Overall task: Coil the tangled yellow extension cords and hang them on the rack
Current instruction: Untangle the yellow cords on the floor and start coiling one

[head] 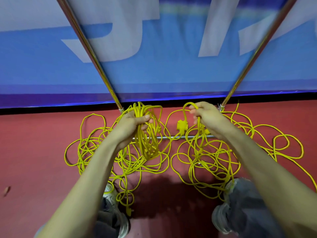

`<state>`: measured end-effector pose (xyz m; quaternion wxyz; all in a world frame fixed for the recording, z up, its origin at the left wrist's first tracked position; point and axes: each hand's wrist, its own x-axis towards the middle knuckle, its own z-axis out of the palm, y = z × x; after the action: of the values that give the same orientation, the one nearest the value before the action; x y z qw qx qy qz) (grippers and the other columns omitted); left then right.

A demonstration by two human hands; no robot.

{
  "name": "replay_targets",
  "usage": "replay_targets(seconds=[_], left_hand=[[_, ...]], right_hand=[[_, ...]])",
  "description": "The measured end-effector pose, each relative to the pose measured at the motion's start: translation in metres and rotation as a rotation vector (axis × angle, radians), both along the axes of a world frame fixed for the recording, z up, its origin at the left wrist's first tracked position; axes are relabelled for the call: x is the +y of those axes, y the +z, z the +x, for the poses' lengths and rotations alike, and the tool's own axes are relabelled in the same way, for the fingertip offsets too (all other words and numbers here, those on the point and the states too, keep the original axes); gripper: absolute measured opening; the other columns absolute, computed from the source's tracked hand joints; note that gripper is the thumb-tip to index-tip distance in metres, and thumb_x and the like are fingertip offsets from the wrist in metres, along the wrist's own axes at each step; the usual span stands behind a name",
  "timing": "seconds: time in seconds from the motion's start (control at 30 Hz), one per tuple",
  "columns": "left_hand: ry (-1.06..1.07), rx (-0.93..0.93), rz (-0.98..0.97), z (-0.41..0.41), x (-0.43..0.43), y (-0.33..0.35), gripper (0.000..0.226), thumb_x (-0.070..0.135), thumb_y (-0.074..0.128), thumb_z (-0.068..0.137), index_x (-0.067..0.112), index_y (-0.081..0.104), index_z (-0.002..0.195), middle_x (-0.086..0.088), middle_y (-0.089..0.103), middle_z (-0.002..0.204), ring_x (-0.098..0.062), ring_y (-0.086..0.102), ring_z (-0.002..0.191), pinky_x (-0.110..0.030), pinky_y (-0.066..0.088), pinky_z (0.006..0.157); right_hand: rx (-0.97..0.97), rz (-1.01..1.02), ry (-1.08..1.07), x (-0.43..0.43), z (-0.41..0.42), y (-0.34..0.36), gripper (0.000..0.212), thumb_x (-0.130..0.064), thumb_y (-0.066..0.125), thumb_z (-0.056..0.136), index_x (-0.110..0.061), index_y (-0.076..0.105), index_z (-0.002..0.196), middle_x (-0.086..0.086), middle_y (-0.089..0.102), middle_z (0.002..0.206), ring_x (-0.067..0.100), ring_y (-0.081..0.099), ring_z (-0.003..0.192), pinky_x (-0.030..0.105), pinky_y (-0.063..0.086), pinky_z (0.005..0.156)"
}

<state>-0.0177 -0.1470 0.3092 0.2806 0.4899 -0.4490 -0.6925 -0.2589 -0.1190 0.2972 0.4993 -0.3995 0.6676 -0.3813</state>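
Head view: left hand (133, 126), fingers tight around coiled cords (143, 145); right hand (206, 115), fingertips pinched on one loop (187, 104)

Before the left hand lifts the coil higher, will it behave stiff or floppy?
Probably floppy: the coil droops in long loops below the left hand. It will likely drag, since it seems joined to the tangle on the floor. Loops may slip apart; only the grip binds them.
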Motion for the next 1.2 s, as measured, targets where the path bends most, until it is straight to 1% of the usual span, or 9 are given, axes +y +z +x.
replay_targets(seconds=[0.13,0.3,0.4,0.5,0.57,0.73,0.87,1.07,1.2], left_hand=[[-0.056,-0.022,0.008,-0.013,0.009,-0.007,0.018,0.002,0.054,0.094,0.010,0.062,0.080,-0.009,0.060,0.073,-0.008,0.041,0.046,-0.024,0.043,0.049],[-0.068,-0.011,0.051,-0.027,0.021,-0.010,0.002,0.010,0.051,0.098,0.008,0.053,0.097,-0.007,0.066,0.079,-0.007,0.040,0.045,-0.020,0.042,0.044],[-0.046,-0.040,0.097,-0.034,0.024,-0.015,0.032,0.029,0.046,0.101,0.002,0.054,0.118,-0.013,0.067,0.083,-0.009,0.041,0.042,-0.019,0.041,0.041],[-0.002,-0.080,0.116,-0.036,0.025,-0.020,0.040,0.042,0.045,0.100,0.005,0.062,0.105,-0.012,0.060,0.068,-0.010,0.042,0.040,-0.018,0.038,0.039],[0.094,-0.068,0.124,-0.035,0.025,-0.021,0.028,0.032,0.055,0.097,0.005,0.060,0.095,-0.006,0.055,0.059,-0.008,0.040,0.037,-0.018,0.037,0.038],[0.189,-0.111,0.035,-0.032,0.020,-0.020,0.016,0.017,0.064,0.090,0.005,0.054,0.094,-0.016,0.052,0.071,-0.009,0.038,0.039,-0.024,0.035,0.045],[0.237,-0.053,-0.092,-0.019,0.007,-0.008,0.013,0.015,0.060,0.093,0.006,0.052,0.097,-0.011,0.060,0.072,-0.007,0.037,0.040,-0.022,0.036,0.043],[0.243,-0.064,-0.186,-0.002,-0.007,-0.005,0.019,0.026,0.056,0.097,0.018,0.063,0.081,-0.018,0.057,0.082,-0.011,0.038,0.042,-0.025,0.033,0.048],[0.261,-0.016,-0.059,-0.009,0.002,-0.014,0.024,0.023,0.054,0.098,0.002,0.049,0.107,-0.007,0.071,0.081,-0.007,0.039,0.042,-0.021,0.039,0.044]], right_hand=[[-0.188,-0.058,0.119,0.011,0.004,0.006,0.021,0.002,0.045,0.096,-0.010,0.054,0.110,0.007,0.058,0.080,0.014,0.063,0.055,0.025,0.056,0.057],[0.023,-0.143,0.133,0.018,0.029,-0.002,0.013,0.000,0.046,0.096,-0.009,0.051,0.104,0.001,0.059,0.075,0.004,0.053,0.037,0.019,0.044,0.042],[-0.021,-0.194,0.197,0.022,0.043,-0.005,0.019,-0.001,0.048,0.095,-0.007,0.053,0.112,0.000,0.056,0.077,0.005,0.055,0.039,0.019,0.046,0.043],[0.045,-0.229,0.389,0.030,0.050,-0.008,0.025,-0.005,0.053,0.094,-0.016,0.055,0.116,-0.003,0.051,0.073,0.009,0.058,0.043,0.022,0.047,0.046],[0.152,-0.245,0.488,0.034,0.051,-0.010,0.026,-0.009,0.057,0.093,-0.015,0.056,0.118,-0.001,0.052,0.073,0.014,0.063,0.047,0.022,0.047,0.045],[0.091,-0.184,0.475,0.041,0.056,-0.016,0.037,-0.012,0.067,0.086,-0.012,0.035,0.104,0.012,0.051,0.067,0.023,0.066,0.056,0.037,0.052,0.054],[0.428,-0.102,0.693,0.043,0.041,-0.046,0.024,-0.023,0.064,0.089,-0.014,0.043,0.095,-0.004,0.045,0.066,0.013,0.046,0.059,0.026,0.033,0.060],[0.445,-0.271,0.458,0.033,0.024,-0.046,0.012,-0.029,0.045,0.098,-0.027,0.053,0.090,0.002,0.058,0.072,0.019,0.054,0.067,0.030,0.039,0.063],[0.535,-0.461,0.359,0.028,0.029,-0.030,0.037,-0.038,0.040,0.094,-0.016,0.061,0.115,0.001,0.064,0.089,0.022,0.059,0.083,0.033,0.044,0.073]])
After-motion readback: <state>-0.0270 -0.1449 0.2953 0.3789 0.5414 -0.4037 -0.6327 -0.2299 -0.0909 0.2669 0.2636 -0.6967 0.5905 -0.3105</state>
